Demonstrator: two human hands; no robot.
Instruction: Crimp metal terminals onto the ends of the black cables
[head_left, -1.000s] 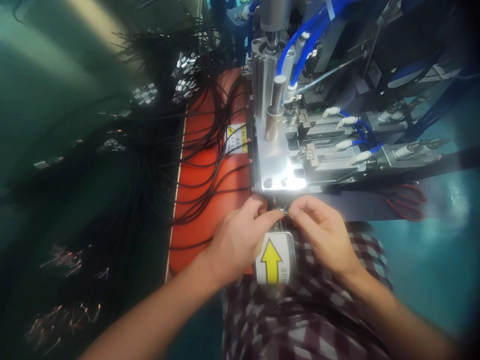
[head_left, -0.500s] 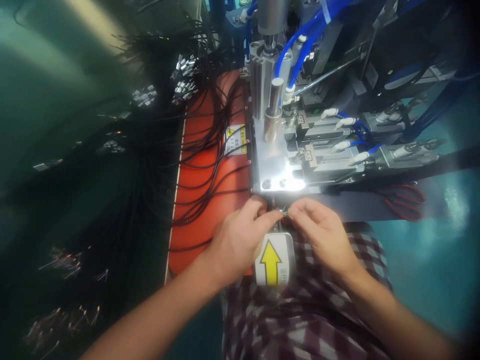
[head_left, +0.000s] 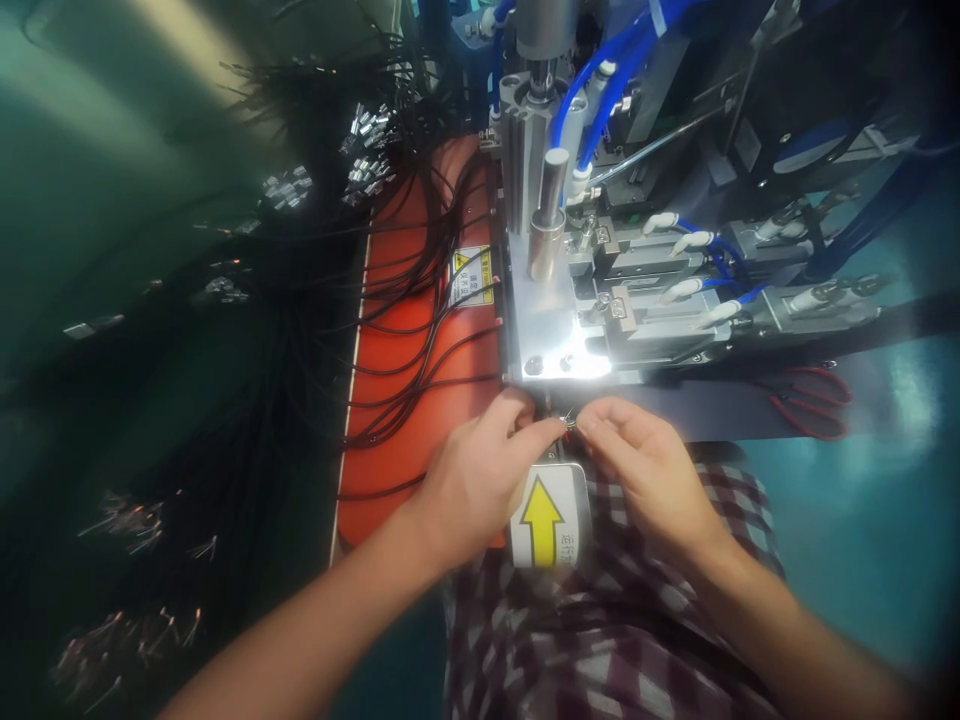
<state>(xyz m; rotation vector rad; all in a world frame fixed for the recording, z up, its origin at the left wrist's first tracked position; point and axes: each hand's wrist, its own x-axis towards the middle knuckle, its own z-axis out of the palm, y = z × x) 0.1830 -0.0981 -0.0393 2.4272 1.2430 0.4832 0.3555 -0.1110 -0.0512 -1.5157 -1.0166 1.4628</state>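
In front of the machine's bright metal plate (head_left: 551, 325), my left hand (head_left: 484, 470) pinches the end of a black cable, from which thin coloured wires (head_left: 568, 428) stick out between thumb and forefinger. Facing it, my right hand (head_left: 649, 460) has its thumb and fingertips pressed together at the tips of those wires. One wire looks red; the others are too small to make out. Just below the fingers is a white label with a yellow arrow (head_left: 541, 520). Several black cables (head_left: 420, 370) lie across the orange-red surface (head_left: 472, 410) left of the plate.
Bundles of cables with shiny metal ends (head_left: 369, 150) lie at the upper left, and stripped wire ends (head_left: 127, 640) at the lower left. Blue air hoses (head_left: 600, 110) and cylinders rise behind the plate. Red-handled scissors (head_left: 814, 405) rest at the right. A checked cloth (head_left: 622, 640) covers the lap.
Both hands stay in almost the same place. The right fingertips have shifted very slightly at the wires; the whole view has moved a little.
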